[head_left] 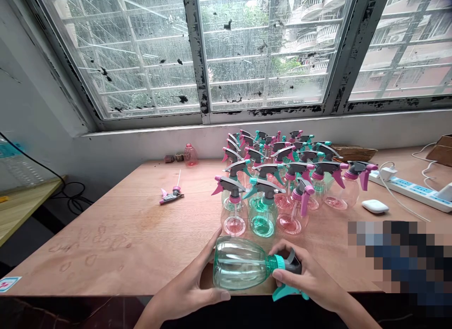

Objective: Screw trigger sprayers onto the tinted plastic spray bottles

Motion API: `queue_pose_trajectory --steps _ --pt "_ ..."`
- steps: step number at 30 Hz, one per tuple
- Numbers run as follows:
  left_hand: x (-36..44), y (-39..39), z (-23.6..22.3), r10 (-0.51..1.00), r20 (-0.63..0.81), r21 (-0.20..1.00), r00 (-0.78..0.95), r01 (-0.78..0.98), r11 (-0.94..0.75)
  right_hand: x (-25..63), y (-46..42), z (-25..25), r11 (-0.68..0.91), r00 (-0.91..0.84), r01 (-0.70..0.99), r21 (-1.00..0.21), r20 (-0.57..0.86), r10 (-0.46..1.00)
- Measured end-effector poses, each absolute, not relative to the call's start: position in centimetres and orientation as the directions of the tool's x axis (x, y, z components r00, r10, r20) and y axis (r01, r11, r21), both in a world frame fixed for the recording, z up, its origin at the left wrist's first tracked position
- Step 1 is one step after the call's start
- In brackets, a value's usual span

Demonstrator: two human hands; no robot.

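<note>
A clear green spray bottle (242,264) lies sideways in the air at the table's front edge, its nozzle end pointing right. My left hand (197,277) curls round the bottle's base, thumb below and fingers behind. With my right hand (303,272) I grip the neck by the teal collar; the grey and teal trigger head (291,291) sticks out under my fingers. Just beyond stand several spray bottles in rows, the nearest being a pink one (234,220) and a green one (262,220), with pink or teal triggers.
A loose pink and grey spray head (172,195) with its tube lies on the wooden table (116,234). A pink bottle without a head (190,155) stands by the wall. At right are a white power strip (413,190), cables and a small white case (375,206).
</note>
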State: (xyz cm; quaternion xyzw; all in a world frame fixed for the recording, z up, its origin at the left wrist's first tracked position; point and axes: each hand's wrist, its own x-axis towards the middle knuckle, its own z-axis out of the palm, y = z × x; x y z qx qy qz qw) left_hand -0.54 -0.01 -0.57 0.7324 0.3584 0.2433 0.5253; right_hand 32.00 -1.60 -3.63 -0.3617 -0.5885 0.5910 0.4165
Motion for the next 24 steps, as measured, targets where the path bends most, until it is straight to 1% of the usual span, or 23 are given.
queue_pose_trajectory --steps 5,15,20,24 --pt "-0.27 -0.21 -0.27 0.782 0.004 0.949 0.623 0.244 -0.199 31.98 -1.66 -3.54 0.042 -0.391 -0.073 -0.996 0.068 0.918" --pt "-0.51 0.02 -0.37 0.783 -0.048 0.938 0.621 0.298 -0.179 31.88 -1.72 -3.33 0.03 -0.379 -0.062 -0.998 0.051 0.924" --pt "-0.38 -0.06 -0.28 0.777 -0.001 0.936 0.629 0.273 -0.22 31.8 -1.76 -3.2 0.03 -0.378 -0.072 -0.997 0.055 0.924" --pt "-0.33 -0.15 -0.31 0.774 0.012 0.944 0.634 0.247 -0.217 31.8 -1.74 -3.39 0.029 -0.367 -0.054 -0.998 0.047 0.929"
